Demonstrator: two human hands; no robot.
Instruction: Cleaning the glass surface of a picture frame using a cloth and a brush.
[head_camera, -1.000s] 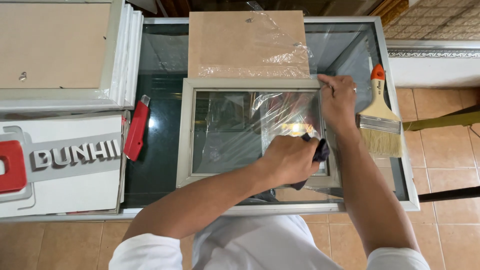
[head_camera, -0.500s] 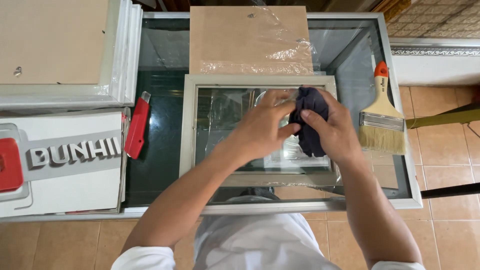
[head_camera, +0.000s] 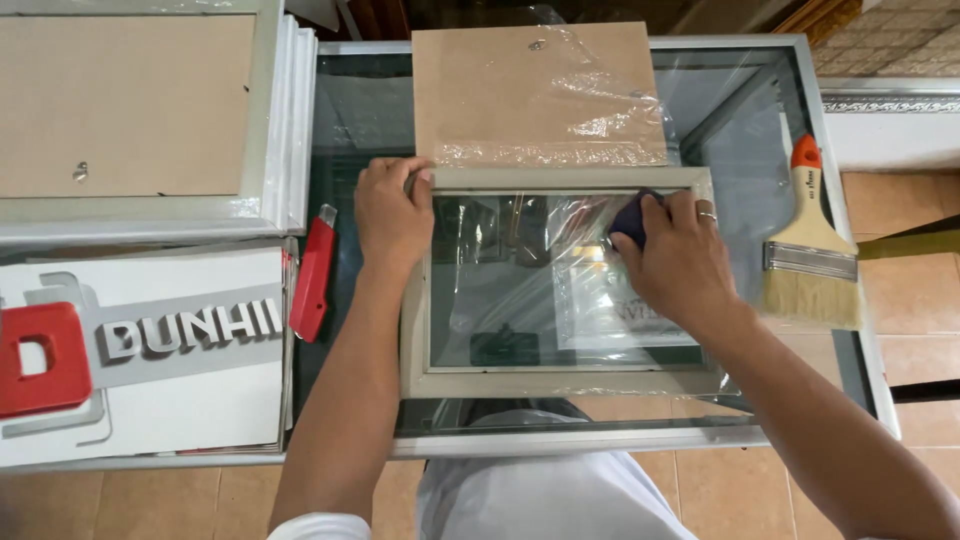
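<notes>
Seen from above, your left hand (head_camera: 392, 215) pins the top left corner of a pale picture frame (head_camera: 560, 380), fingers (head_camera: 385, 172) curled over its edge and grasping it. Your right hand (head_camera: 682, 262) presses a dark cloth (head_camera: 632, 220), bunched in clenched fingers, against the frame's glass pane (head_camera: 520, 280) near its upper right corner. The frame lies flat at the middle of the glass-topped desk (head_camera: 370, 120), just below a brown backing board (head_camera: 535, 90) with crumpled plastic film over it. A paintbrush (head_camera: 808, 250) rests just right of the frame, a red utility knife (head_camera: 314, 275) to its left. The step in hand looks like wiping the glass; covering the rest of the pane would call for steady, even strokes while the frame is kept from sliding.
</notes>
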